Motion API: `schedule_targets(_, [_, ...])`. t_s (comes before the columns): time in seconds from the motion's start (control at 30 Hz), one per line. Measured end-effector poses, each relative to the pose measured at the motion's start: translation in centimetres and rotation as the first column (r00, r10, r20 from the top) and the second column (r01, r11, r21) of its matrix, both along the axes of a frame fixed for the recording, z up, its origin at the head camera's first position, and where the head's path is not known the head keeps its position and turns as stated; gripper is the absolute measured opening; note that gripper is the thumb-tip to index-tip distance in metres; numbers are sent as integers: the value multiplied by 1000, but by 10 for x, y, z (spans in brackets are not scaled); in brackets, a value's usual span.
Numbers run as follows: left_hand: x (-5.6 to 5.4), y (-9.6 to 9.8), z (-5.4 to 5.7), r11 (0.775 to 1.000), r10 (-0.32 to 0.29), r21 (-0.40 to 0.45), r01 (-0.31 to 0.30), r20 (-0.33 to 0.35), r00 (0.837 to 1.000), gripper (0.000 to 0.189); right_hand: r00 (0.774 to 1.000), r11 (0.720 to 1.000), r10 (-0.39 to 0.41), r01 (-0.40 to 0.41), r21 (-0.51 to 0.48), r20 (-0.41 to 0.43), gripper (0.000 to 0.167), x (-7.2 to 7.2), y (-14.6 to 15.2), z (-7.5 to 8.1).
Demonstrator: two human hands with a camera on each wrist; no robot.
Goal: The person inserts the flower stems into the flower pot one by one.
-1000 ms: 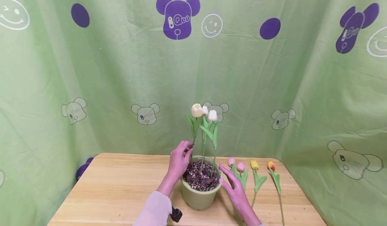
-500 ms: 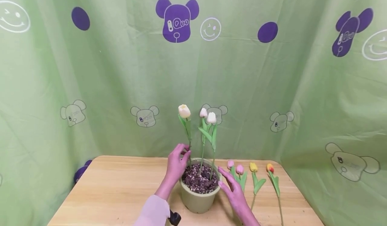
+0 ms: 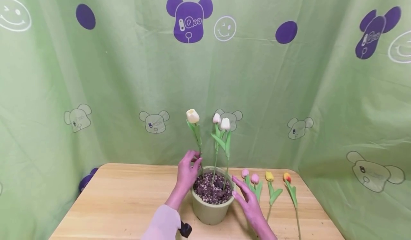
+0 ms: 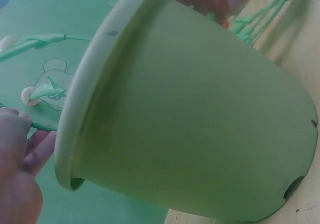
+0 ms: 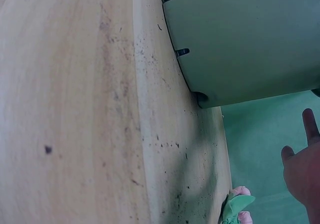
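My left hand (image 3: 187, 171) pinches the stem of a cream tulip (image 3: 192, 116) that stands at the left side of a green flowerpot (image 3: 210, 212). In the left wrist view, thumb and fingers hold that green stem (image 4: 44, 126) just above the pot's rim. Two white tulips (image 3: 226, 124) stand upright in the dark soil (image 3: 208, 195). At the pot's right side is my right hand (image 3: 251, 205), its fingers extended close to the rim; whether they touch it I cannot tell. In the right wrist view, the right hand (image 5: 306, 171) shows beside the pot, holding nothing.
Two pink tulips (image 3: 255, 178), a yellow tulip (image 3: 269, 176) and a red-orange tulip (image 3: 287, 177) lie on the wooden table (image 3: 122, 197) to the right. Soil specks dot the tabletop. A green curtain (image 3: 128, 72) hangs behind and at both sides.
The cream tulip has moved left, away from the two white ones, with my left hand on its stem. The right hand has stayed beside the pot.
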State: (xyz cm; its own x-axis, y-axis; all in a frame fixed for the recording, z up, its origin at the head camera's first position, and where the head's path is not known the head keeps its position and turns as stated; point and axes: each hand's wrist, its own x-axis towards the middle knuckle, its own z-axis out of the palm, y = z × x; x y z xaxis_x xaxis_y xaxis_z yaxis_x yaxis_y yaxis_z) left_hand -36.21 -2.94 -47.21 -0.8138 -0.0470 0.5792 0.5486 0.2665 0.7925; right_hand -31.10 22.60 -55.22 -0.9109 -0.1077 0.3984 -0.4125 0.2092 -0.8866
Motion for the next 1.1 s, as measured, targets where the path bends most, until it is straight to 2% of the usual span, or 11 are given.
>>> schedule_targets(0.23, [2,-1,4,1000,-16,25,15,38,999,11,1000,1000,2,-2,0,2,51,0,-1,2])
schedule_targets(0.4, [5,-1,10,1000,12,-24,-12,-38,999,11,1000,1000,2,-2,-9,10,51,0,-1,3])
schedule_targets(0.47, [6,-1,11,999,23,-34,-25,-48,999,12,1000,1000,5,-5,-11,11,51,0,-1,3])
schedule_targets(0.63, [5,-2,8,1000,22,14,-22,28,999,9,1000,1000,9,-9,-13,6,51,-1,-2,4])
schedule_targets(0.8, [4,-4,7,998,-28,54,23,84,996,11,1000,1000,8,-8,-6,-5,50,-1,-1,3])
schedule_targets(0.93, [4,-5,2,997,-67,48,61,128,990,13,1000,1000,6,-6,-5,-8,50,0,-1,3])
schedule_targets(1.0, [4,-4,-1,997,-78,23,76,127,989,13,1000,1000,6,-6,-7,-6,50,0,-1,2])
schedule_targets(1.1, [3,-2,-5,995,-86,-34,89,86,993,11,1000,1000,6,-6,-4,-1,50,1,-1,2])
